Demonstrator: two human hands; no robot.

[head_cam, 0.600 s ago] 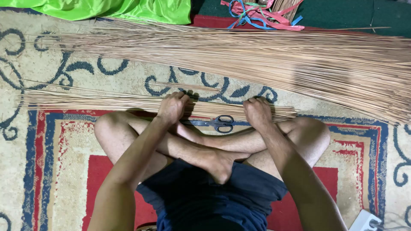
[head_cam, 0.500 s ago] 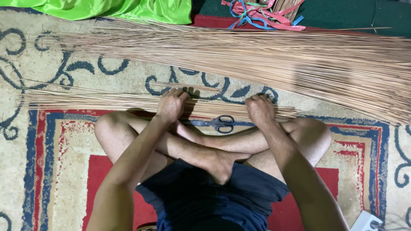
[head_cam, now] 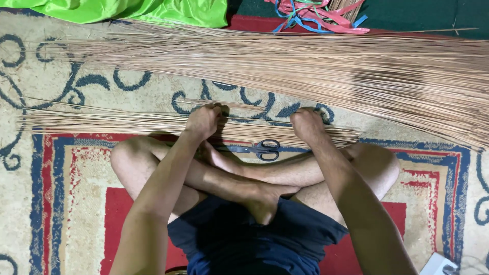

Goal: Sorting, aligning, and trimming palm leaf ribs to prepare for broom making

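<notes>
While both fists press down, the small bundle of thin sticks (head_cam: pixel 127 122) lies flat, long axis running left to right along the rug's (head_cam: pixel 71 203) patterned border.

Left hand (head_cam: pixel 202 122) and right hand (head_cam: pixel 306 124) are curled tight around the dry, tan, wiry sticks. Black-handled scissors (head_cam: pixel 260 148) sit just beside them, blades pointing left. Beyond, a far bigger stick pile (head_cam: pixel 305 66) fans across the rug; shiny green cloth (head_cam: pixel 127 10) lies at the far-left edge.

Green cloth (head_cam: pixel 127 10), coloured ribbons (head_cam: pixel 321 12), scissors (head_cam: pixel 262 149)
</notes>
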